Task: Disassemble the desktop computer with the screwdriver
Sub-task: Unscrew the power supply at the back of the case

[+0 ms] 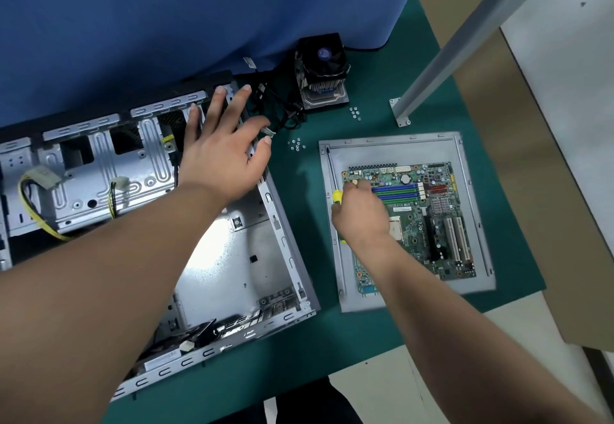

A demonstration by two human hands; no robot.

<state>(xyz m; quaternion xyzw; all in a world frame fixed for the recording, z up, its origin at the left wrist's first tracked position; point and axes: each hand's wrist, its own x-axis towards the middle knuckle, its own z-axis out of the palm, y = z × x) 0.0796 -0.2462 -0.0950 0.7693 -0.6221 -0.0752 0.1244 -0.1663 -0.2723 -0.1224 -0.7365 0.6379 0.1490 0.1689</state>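
The opened computer case lies on the green mat, the left hand spread wide over its far corner. On the side panel rests the motherboard; the right hand grips the screwdriver, hiding most of its yellow handle. Loose screws and a cooler fan sit behind.

A green table fills the view, with a blue screen standing along its far edge. A grey metal post is bolted to it. Pale floor lies beyond.
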